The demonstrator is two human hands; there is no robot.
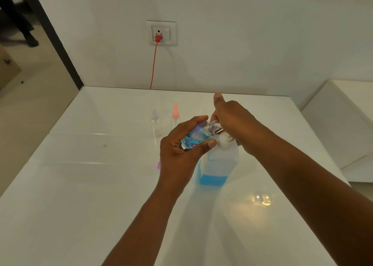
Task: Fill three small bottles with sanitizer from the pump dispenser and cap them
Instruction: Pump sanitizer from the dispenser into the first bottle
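Your left hand (181,150) fingers grasp tilted bottle (196,137), mouth against nozzle so sanitizer lands inside. Your right hand (232,120) presses pump (225,139) of dispenser (220,162) on desk (80,185); finger curl hidden. Two bottles (175,116) wait behind.

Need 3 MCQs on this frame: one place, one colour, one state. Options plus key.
1. Where do the two capped small clear bottles stand?
A. behind the left hand
B. right of the dispenser
C. on the floor

2. What colour is the liquid in the large translucent pump dispenser?
A. red
B. blue
C. green

3. How is the small flower-printed bottle held?
A. upright on the white table
B. capped, lying flat
C. tilted, uncapped, in the left hand

Key: 1 A, they stand beyond it; 2 B, blue pools at the bottom; 3 C, open neck meets the nozzle under the right hand.
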